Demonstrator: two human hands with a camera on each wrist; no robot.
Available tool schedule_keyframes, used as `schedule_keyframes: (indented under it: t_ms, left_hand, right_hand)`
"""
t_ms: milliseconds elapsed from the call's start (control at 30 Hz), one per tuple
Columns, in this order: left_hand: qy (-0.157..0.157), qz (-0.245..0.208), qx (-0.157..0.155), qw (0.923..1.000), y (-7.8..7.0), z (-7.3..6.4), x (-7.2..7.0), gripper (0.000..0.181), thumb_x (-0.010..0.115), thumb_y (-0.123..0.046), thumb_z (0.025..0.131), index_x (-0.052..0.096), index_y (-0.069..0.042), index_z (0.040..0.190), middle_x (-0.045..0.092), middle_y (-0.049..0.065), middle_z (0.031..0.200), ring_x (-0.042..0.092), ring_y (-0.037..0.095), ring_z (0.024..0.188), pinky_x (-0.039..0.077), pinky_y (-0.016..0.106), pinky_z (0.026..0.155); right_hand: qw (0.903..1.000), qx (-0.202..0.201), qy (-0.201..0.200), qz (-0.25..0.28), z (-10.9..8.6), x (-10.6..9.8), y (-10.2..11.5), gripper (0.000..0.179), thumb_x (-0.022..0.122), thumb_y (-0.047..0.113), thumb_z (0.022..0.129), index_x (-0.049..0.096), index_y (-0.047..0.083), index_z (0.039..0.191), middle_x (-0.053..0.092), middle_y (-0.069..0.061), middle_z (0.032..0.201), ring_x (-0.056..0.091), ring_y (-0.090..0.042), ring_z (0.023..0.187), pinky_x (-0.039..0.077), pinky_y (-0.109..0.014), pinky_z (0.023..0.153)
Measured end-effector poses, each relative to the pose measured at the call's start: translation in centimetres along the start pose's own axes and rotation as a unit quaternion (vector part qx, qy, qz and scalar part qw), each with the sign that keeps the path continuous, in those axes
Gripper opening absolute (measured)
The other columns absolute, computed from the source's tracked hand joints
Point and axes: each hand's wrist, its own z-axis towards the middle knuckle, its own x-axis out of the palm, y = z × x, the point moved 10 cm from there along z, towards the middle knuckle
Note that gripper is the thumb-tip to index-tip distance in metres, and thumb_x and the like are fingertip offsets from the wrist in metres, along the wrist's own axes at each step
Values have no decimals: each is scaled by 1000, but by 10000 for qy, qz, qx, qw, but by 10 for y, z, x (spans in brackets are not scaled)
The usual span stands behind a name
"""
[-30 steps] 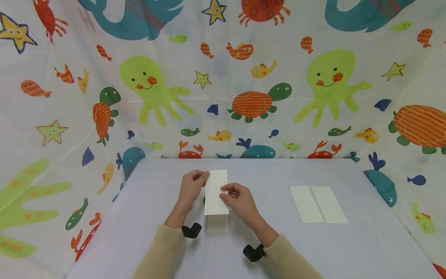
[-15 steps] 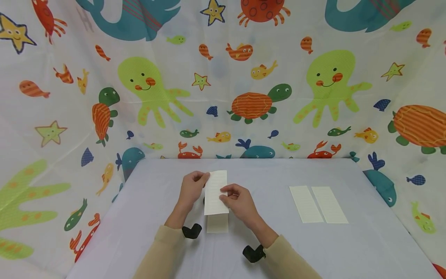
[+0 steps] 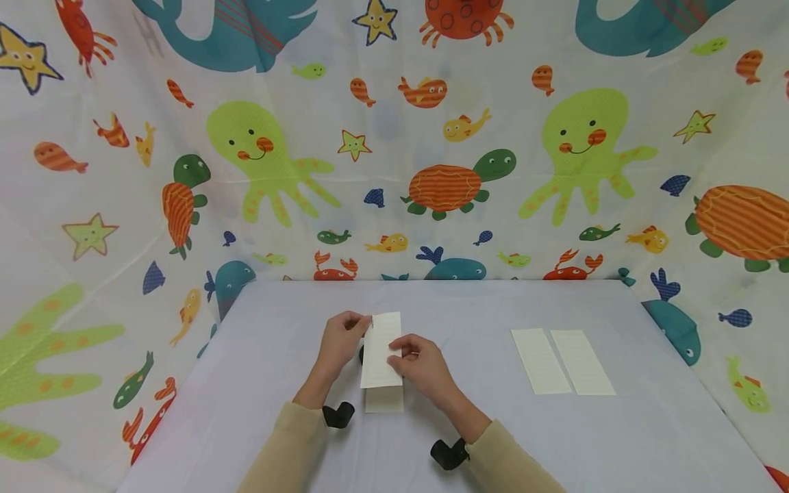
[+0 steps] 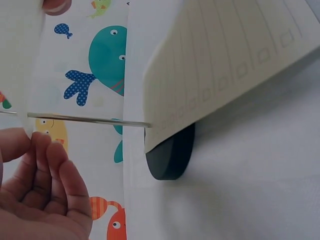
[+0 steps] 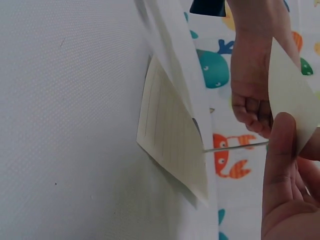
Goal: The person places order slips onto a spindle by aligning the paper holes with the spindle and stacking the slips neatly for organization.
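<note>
A cream sheet of lined paper (image 3: 382, 356) is held over the table by both hands. The left hand (image 3: 340, 341) pinches it near its far left corner, and the right hand (image 3: 420, 363) pinches its right edge. Beneath, a second lined paper sheet (image 4: 225, 65) with small printed squares sits on the thin metal rod (image 4: 95, 120) of a paper spike. The rod shows on both sides of the held sheet, close to the left fingertips. The spike's black round base (image 4: 172, 157) is partly covered by the lower sheet.
Two more cream lined sheets, a left one (image 3: 542, 363) and a right one (image 3: 582, 363), lie side by side on the white table (image 3: 468, 311) at the right. A curtain (image 3: 382, 123) printed with sea animals hangs behind the table. Black devices (image 3: 337, 415) sit at the wrists.
Both hands have come down a little with the held sheet, which covers more of the lower sheet in the head view. The two sheets at the right have stayed put.
</note>
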Motion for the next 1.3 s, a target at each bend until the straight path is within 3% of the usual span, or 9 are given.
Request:
schedule_keyframes:
  t_ms: [733,1300]
  left_hand:
    - [241,337,-261,9988,30,2,14,19,67,-22,98,70,-3,103,63,7,90,56,21,80,46,30,65]
    - [374,933,87,9949,38,9,20,14,70,-18,95,69,-4,92,62,5,80,55,18,72,45,30,62]
  right_hand:
    - [9949,-244,563,-802,-8,13,-12,18,75,4,86,69,2,104,58,-1,77,57,-11,57,46,-25,52]
    - [9901,-421,822,-1061,-15,20,-15,16,71,-4,82,68,-1,98,54,1,69,50,-9,52,42,-23,50]
